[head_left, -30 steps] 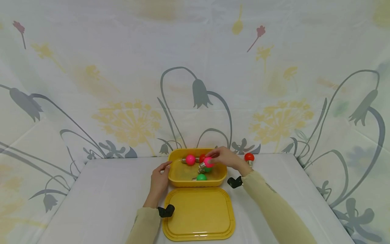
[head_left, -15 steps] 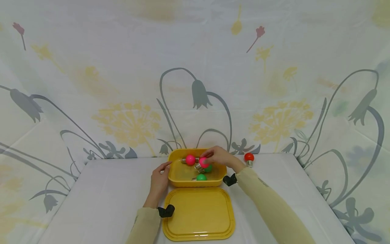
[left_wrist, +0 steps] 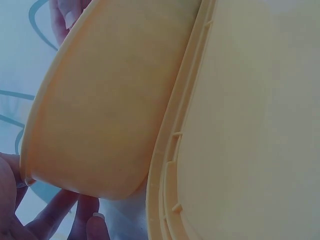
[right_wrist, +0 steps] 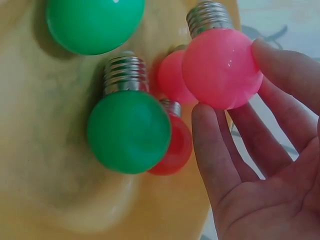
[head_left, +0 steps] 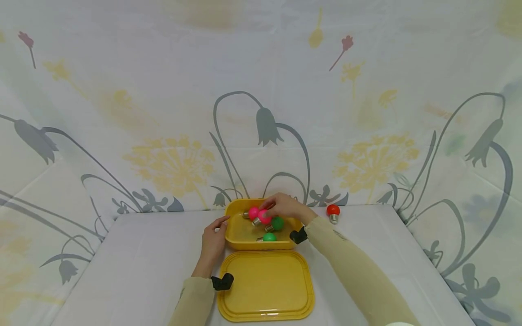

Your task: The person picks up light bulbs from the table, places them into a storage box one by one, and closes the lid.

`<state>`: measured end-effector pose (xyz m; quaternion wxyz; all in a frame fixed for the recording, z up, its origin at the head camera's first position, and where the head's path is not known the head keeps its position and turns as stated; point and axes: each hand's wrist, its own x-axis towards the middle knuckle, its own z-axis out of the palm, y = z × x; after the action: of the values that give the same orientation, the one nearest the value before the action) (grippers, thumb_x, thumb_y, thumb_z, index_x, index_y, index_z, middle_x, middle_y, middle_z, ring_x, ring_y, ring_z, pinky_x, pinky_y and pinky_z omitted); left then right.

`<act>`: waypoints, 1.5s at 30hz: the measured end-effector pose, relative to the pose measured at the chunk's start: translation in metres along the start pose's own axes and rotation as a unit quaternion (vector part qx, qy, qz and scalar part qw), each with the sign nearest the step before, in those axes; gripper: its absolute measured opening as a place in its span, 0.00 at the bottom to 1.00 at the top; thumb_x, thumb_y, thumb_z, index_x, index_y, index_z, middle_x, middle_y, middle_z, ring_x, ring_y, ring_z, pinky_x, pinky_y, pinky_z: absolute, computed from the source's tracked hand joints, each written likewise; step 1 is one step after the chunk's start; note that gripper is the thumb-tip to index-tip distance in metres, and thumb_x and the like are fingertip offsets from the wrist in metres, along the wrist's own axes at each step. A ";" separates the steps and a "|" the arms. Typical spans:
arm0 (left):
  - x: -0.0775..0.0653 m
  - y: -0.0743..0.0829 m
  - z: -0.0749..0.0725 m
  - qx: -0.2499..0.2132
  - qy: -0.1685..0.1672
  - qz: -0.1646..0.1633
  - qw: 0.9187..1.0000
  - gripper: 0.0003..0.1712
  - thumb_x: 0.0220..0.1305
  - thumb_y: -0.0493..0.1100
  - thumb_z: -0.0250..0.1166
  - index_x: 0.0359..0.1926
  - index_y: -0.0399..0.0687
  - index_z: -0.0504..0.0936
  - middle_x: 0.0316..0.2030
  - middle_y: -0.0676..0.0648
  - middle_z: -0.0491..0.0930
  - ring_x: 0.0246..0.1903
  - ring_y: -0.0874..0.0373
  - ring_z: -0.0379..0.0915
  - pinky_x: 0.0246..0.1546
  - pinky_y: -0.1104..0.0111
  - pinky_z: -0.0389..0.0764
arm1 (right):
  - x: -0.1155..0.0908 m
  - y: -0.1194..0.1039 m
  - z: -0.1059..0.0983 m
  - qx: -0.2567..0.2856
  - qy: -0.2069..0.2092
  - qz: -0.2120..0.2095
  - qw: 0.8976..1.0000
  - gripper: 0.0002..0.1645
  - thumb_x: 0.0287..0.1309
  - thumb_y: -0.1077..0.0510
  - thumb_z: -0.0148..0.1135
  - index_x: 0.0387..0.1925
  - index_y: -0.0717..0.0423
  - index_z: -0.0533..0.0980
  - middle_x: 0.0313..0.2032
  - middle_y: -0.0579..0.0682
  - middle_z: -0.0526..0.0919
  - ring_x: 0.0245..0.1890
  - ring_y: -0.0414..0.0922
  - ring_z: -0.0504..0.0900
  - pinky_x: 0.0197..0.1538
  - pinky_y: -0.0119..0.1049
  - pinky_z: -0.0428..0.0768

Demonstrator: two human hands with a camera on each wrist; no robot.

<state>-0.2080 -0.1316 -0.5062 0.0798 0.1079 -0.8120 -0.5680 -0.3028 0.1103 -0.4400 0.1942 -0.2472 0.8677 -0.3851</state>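
Observation:
My right hand (head_left: 285,206) pinches a pink light bulb (right_wrist: 222,67) by its round globe between thumb and fingertips, over the yellow plastic box (head_left: 240,233). The bulb's silver screw base points away from the palm. Inside the box lie another pink bulb (head_left: 253,213), a dark green bulb (head_left: 277,223) and a lighter green bulb (head_left: 269,237). A red bulb (right_wrist: 175,150) shows partly behind the dark green one in the right wrist view. At the box's left end, my left hand (head_left: 214,237) holds the rim, with fingers against the outer wall.
A flat yellow lid (head_left: 265,285) with a raised edge lies directly in front of the box. To the right of the box, a red bulb (head_left: 333,209) rests on the white-covered table (head_left: 155,262). A flower-printed cloth (head_left: 183,113) rises behind.
My right hand has moved left across the box with the pink bulb, towards the other pink bulb, uncovering more of the dark green one. The left hand stays in place.

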 end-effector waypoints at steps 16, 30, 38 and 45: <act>0.000 0.000 -0.001 0.001 -0.008 -0.006 1.000 0.18 0.76 0.44 0.54 0.60 0.48 0.82 0.48 0.41 0.78 0.54 0.47 0.70 0.60 0.54 0.72 | 0.019 -0.010 0.009 0.008 -0.029 -0.007 1.000 0.16 0.61 0.58 0.67 0.50 0.56 0.84 0.45 0.48 0.85 0.43 0.44 0.81 0.47 0.36 0.80; 0.000 0.001 -0.001 0.001 -0.008 -0.009 1.000 0.18 0.77 0.44 0.53 0.60 0.48 0.82 0.48 0.41 0.77 0.54 0.46 0.70 0.60 0.54 0.72 | 0.028 -0.013 0.019 0.005 -0.030 -0.017 0.999 0.17 0.61 0.59 0.67 0.52 0.58 0.83 0.47 0.48 0.85 0.46 0.43 0.79 0.51 0.35 0.77; -0.001 0.000 -0.001 0.007 -0.004 0.000 1.000 0.18 0.77 0.45 0.54 0.59 0.47 0.82 0.47 0.40 0.79 0.53 0.46 0.71 0.58 0.53 0.73 | 0.029 -0.014 0.027 0.022 -0.031 -0.025 0.999 0.16 0.61 0.59 0.68 0.50 0.56 0.84 0.46 0.47 0.86 0.43 0.43 0.79 0.50 0.35 0.77; -0.001 0.001 -0.001 0.003 -0.003 -0.005 1.000 0.18 0.76 0.44 0.54 0.59 0.48 0.82 0.48 0.41 0.78 0.52 0.47 0.70 0.58 0.55 0.72 | 0.028 -0.015 0.031 0.026 -0.041 -0.026 0.998 0.15 0.61 0.58 0.69 0.50 0.56 0.84 0.45 0.47 0.86 0.45 0.44 0.79 0.52 0.35 0.77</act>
<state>-0.2070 -0.1320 -0.5052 0.0742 0.1103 -0.8134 -0.5662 -0.3051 0.0673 -0.4518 0.2255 -0.2805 0.8420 -0.4019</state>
